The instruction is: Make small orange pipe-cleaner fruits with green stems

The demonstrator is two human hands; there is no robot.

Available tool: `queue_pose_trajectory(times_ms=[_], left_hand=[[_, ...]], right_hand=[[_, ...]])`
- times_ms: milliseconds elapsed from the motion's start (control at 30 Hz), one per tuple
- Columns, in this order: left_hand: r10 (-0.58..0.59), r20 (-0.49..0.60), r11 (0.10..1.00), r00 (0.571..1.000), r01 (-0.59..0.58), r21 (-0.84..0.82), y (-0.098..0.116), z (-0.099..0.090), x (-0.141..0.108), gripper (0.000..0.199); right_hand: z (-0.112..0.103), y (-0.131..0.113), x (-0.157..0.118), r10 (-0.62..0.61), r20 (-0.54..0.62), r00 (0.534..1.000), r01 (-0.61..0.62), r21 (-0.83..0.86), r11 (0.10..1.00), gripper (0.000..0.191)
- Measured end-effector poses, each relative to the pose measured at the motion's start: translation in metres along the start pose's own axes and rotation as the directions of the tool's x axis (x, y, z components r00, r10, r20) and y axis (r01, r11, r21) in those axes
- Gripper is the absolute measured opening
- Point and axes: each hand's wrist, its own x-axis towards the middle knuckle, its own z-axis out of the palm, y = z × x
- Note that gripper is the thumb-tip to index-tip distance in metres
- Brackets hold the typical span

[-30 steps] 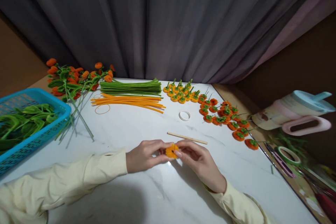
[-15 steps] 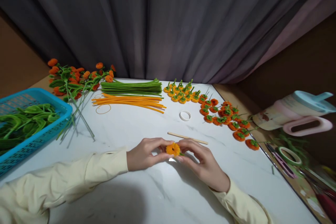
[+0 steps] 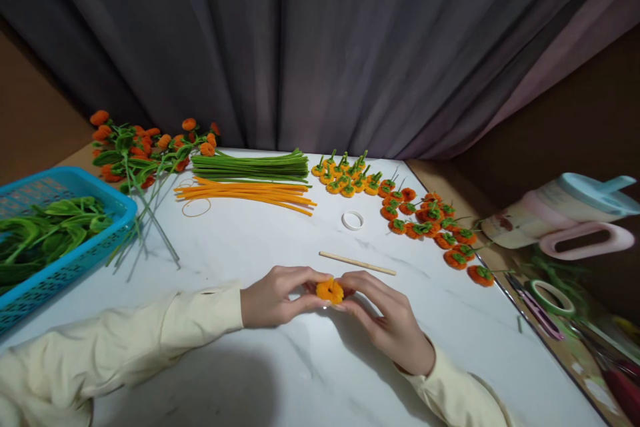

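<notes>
Between my two hands, just over the white marbled table, is a small yellow-orange pipe-cleaner flower with a dark centre facing me. My left hand pinches its left edge between thumb and fingertips. On the other side my right hand grips the flower with thumb and index finger. A thin wooden stick lies just beyond my hands. Farther back sits a white ring, perhaps a roll of tape.
Yellow pipe cleaners and green ones lie behind. Small yellow flowers and orange flowers spread right. A blue basket of green leaves stands left, near stemmed orange flowers. A tumbler, green tape and scissors are right.
The flower has turned slightly and sunk a little between my fingers. The green bit at its right side no longer shows. My right hand has shifted slightly down.
</notes>
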Motion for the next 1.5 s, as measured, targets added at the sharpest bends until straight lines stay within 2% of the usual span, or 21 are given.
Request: queue_pose_trajectory(times_ms=[400,533,733,967,1267,1500], left_hand=[[-0.032,0.030,0.999,0.999,0.032,-0.001,0.003,-0.001,0.001,0.026],[-0.047,0.019,0.999,0.999,0.047,0.011,0.003,-0.001,0.001,0.026],[0.006,-0.011,0.998,1.000,-0.006,0.065,0.002,0.001,-0.002,0.028],[0.053,-0.020,0.993,0.998,-0.051,0.105,0.000,0.001,-0.003,0.029],[0.147,0.019,0.971,0.989,-0.148,0.187,-0.003,0.002,-0.002,0.026],[0.153,0.032,0.967,0.988,-0.157,0.200,-0.001,0.001,-0.002,0.024]], right_hand=[[0.003,-0.002,-0.003,0.064,-0.017,0.998,-0.064,-0.001,0.998,0.016],[0.003,-0.002,-0.005,0.137,-0.027,0.990,-0.137,-0.003,0.991,0.027],[0.003,0.000,-0.007,0.155,0.004,0.988,-0.155,0.044,0.987,0.036],[0.006,-0.001,-0.010,0.110,-0.016,0.994,-0.110,0.013,0.994,0.038],[0.011,0.001,-0.013,0.037,-0.031,0.999,-0.040,-0.088,0.995,0.037],[0.011,-0.002,-0.012,0.050,-0.052,0.997,-0.054,-0.086,0.995,0.033]])
